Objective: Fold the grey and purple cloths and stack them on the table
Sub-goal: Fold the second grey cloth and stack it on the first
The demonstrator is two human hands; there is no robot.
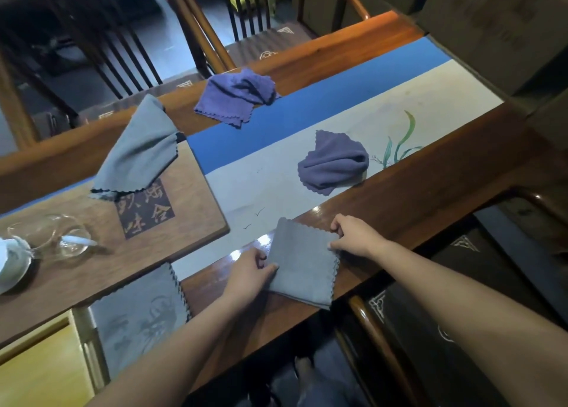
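Note:
A folded grey cloth [302,265] lies flat at the near edge of the wooden table [408,191]. My left hand [249,276] pinches its left edge and my right hand [353,236] pinches its right corner. A second grey cloth [138,154] lies crumpled on the wooden tea tray [172,228] at the left. One purple cloth [236,97] sits bunched at the table's far edge. Another purple cloth [333,162] lies crumpled on the runner to the right of centre.
A blue and pale table runner [307,120] crosses the table. Glass cups [52,234] and a white lidded cup [12,262] stand on the tray at the left. A grey printed mat [138,314] hangs near the front. Wooden chairs [129,56] stand beyond the table.

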